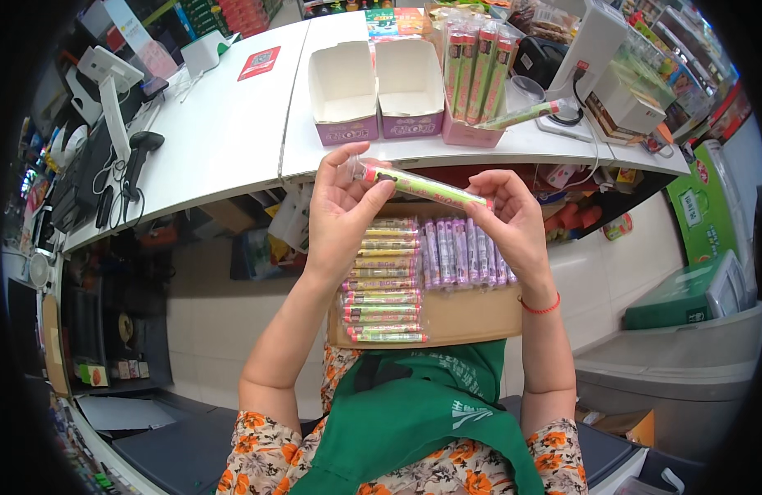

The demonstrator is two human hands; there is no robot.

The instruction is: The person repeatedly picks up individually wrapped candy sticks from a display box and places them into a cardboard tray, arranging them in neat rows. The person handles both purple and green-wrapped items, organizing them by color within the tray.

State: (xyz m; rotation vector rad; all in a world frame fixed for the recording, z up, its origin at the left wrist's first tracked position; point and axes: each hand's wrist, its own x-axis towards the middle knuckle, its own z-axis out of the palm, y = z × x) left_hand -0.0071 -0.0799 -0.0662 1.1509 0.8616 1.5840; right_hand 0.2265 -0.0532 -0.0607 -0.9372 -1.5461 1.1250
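Observation:
Between my two hands I hold a wrapped candy tube (pixel 426 188), green and pink in clear film, tilted down to the right. My left hand (pixel 341 202) pinches its clear-wrapped left end, and my right hand (pixel 510 216) grips the right end. Below them a cardboard box (pixel 472 318) rests at my lap. Inside lie a column of yellow and green tubes (pixel 385 297) and a row of purple tubes (pixel 459 252), partly hidden by my right hand.
On the white counter (pixel 241 124) stand two purple-and-white display boxes (pixel 344 91) with nothing visible inside, and a pink box (pixel 472 132) of upright green tubes (pixel 478 74). One tube (pixel 521 114) leans out sideways. A barcode scanner (pixel 138 161) stands left; a green crate (pixel 678 293) is right.

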